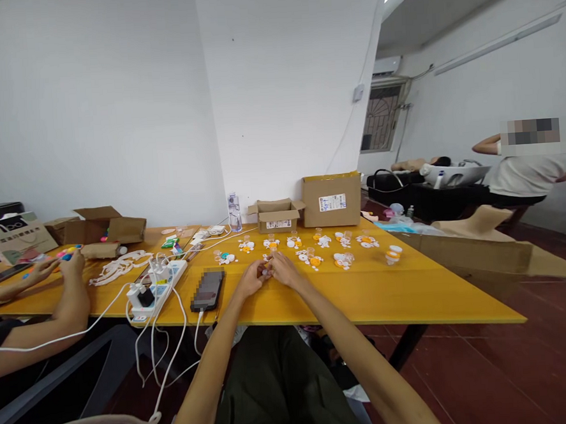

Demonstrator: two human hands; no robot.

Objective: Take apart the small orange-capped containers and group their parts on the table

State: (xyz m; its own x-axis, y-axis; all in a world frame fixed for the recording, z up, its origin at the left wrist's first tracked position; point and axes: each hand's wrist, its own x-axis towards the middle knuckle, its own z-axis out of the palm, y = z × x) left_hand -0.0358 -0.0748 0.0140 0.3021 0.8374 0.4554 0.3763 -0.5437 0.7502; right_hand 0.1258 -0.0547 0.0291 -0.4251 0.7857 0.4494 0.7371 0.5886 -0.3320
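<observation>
At the middle of the yellow table (393, 295), my left hand (251, 280) and my right hand (283, 269) meet with fingers closed. Between my left fingertips shows a small, clear-looking piece (266, 274), too small to name. My right fingers bend down beside it, and what they pinch is hidden. Just beyond lie several small heaps of white, orange and clear plastic parts, such as one heap (311, 259) to the right of my hands and another with a green piece (227, 258) to their left. A short stack of white-and-orange round parts (393, 254) stands farther right.
A phone (208, 289) and a white power strip (159, 290) with tangled cables lie left of my arms. Behind the heaps stand an open carton (277, 217), a larger box (331, 201) and a bottle (234, 212). Another person's hands (59, 269) handle coloured pieces at far left.
</observation>
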